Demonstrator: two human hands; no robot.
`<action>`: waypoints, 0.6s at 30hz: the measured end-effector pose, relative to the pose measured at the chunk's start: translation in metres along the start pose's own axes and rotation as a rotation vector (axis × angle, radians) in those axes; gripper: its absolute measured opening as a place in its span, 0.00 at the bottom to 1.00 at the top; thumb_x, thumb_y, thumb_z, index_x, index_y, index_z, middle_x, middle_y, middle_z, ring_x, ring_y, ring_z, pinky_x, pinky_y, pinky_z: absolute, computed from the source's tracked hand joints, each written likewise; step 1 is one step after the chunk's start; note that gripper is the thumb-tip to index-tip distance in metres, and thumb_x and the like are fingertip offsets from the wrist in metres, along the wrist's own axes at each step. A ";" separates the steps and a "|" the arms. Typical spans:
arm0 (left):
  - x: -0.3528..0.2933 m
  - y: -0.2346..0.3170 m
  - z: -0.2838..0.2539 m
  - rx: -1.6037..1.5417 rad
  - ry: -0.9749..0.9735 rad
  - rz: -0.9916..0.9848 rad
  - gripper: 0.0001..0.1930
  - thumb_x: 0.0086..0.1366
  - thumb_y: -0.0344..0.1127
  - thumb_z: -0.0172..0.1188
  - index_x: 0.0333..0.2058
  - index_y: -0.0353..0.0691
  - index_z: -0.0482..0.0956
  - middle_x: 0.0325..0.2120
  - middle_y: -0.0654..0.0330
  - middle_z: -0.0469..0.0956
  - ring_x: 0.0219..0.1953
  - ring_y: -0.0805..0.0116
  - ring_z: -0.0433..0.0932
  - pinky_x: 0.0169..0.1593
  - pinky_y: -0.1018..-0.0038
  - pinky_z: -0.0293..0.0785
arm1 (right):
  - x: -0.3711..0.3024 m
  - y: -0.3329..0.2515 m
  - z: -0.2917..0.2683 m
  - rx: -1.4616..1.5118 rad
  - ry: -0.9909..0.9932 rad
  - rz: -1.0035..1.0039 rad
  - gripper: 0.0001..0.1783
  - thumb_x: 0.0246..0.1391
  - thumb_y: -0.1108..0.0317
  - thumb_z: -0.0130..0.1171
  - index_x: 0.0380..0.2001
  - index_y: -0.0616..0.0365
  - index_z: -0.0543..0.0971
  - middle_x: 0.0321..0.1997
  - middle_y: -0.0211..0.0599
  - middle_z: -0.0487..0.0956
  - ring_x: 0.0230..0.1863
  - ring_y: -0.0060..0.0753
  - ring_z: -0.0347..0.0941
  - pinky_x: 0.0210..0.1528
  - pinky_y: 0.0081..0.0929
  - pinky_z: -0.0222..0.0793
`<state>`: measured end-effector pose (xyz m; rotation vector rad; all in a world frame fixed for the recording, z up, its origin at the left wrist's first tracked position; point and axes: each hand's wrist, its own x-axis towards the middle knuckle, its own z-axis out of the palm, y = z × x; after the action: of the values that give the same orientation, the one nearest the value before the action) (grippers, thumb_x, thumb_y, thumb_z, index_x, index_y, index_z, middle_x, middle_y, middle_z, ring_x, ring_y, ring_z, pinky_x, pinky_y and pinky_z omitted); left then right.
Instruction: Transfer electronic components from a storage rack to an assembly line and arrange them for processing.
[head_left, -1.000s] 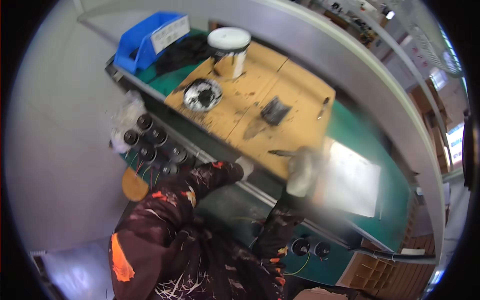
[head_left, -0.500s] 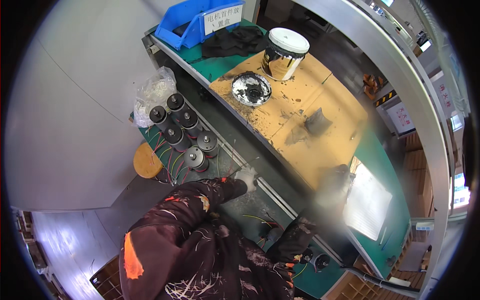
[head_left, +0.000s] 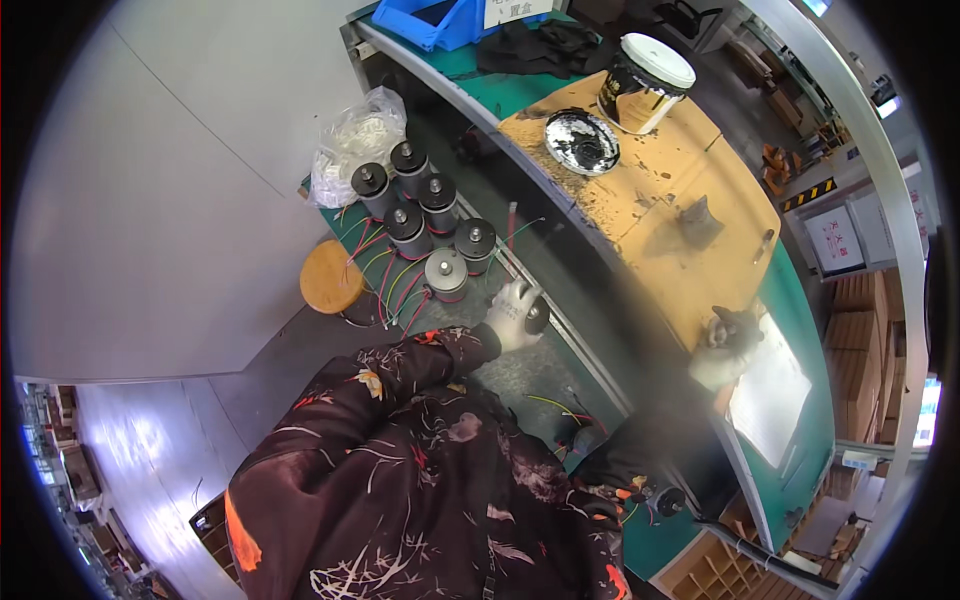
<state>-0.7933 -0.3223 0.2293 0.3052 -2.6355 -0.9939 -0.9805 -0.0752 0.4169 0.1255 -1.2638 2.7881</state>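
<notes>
My left hand (head_left: 512, 316), in a white glove, is closed around a black motor (head_left: 537, 318) whose shaft end shows beside the fingers. Just left of it, several dark cylindrical motors (head_left: 404, 220) stand upright in a cluster, with red, yellow and green wires. The nearest motor (head_left: 446, 272) has a lighter grey top. My right hand (head_left: 722, 355) is over the near right corner of a tan board (head_left: 640, 235), beside a white sheet (head_left: 770, 395). Its glove has dark-stained fingers that look apart; I make out nothing in them.
A black-smeared bucket (head_left: 645, 85) and its blackened lid (head_left: 582, 142) are on the board, with a dark grey scrap (head_left: 698, 222). Behind are a blue bin (head_left: 425, 25) and black cloth (head_left: 540, 48). A clear plastic bag (head_left: 360, 145) lies behind the motors. A round stool (head_left: 333, 277) stands left.
The view has shifted, so the bench things appear farther right. My left hand now shows a motor in its grip. My right hand has come out of the blur, beside the white sheet.
</notes>
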 end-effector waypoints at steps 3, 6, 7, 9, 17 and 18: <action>-0.007 -0.010 -0.014 -0.020 0.008 -0.109 0.46 0.35 0.43 0.76 0.56 0.40 0.65 0.51 0.47 0.65 0.54 0.45 0.66 0.58 0.55 0.65 | -0.003 0.003 -0.004 -0.051 -0.087 -0.047 0.15 0.65 0.60 0.49 0.39 0.64 0.76 0.22 0.34 0.74 0.17 0.23 0.63 0.19 0.17 0.55; -0.017 -0.030 -0.025 -0.155 -0.083 -0.051 0.47 0.35 0.42 0.76 0.57 0.39 0.65 0.52 0.48 0.67 0.56 0.47 0.66 0.59 0.57 0.64 | -0.003 0.005 0.002 -0.208 -0.183 -0.033 0.14 0.64 0.61 0.49 0.39 0.63 0.75 0.21 0.33 0.73 0.17 0.23 0.64 0.19 0.17 0.55; -0.021 -0.042 -0.025 -0.239 -0.116 -0.082 0.47 0.35 0.40 0.75 0.58 0.36 0.64 0.54 0.48 0.68 0.59 0.49 0.65 0.61 0.58 0.63 | -0.005 0.008 0.015 -0.212 -0.181 -0.018 0.13 0.64 0.62 0.51 0.38 0.62 0.75 0.19 0.31 0.72 0.17 0.22 0.65 0.18 0.17 0.55; -0.041 -0.084 -0.007 -0.010 -0.168 -0.013 0.47 0.37 0.42 0.73 0.58 0.35 0.64 0.54 0.48 0.67 0.59 0.50 0.66 0.59 0.58 0.64 | -0.011 0.013 0.036 -0.419 -0.194 -0.071 0.13 0.62 0.60 0.53 0.38 0.60 0.76 0.20 0.30 0.72 0.18 0.20 0.66 0.19 0.16 0.56; -0.090 -0.147 0.043 0.198 -0.656 -0.304 0.25 0.52 0.41 0.59 0.47 0.33 0.75 0.38 0.44 0.80 0.44 0.46 0.77 0.47 0.57 0.73 | -0.023 0.065 0.169 -0.709 -0.402 -0.278 0.10 0.56 0.66 0.64 0.34 0.63 0.78 0.21 0.30 0.75 0.18 0.16 0.67 0.21 0.15 0.59; -0.097 -0.156 0.047 0.082 -0.757 -0.335 0.21 0.53 0.42 0.57 0.42 0.33 0.79 0.34 0.42 0.80 0.40 0.45 0.79 0.45 0.56 0.74 | -0.020 0.070 0.181 -0.758 -0.394 -0.303 0.12 0.55 0.64 0.65 0.33 0.63 0.79 0.22 0.28 0.76 0.18 0.15 0.67 0.21 0.17 0.61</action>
<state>-0.7059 -0.3792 0.0707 0.4771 -3.3897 -1.3063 -0.9605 -0.2585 0.4811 0.7540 -2.0779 1.9254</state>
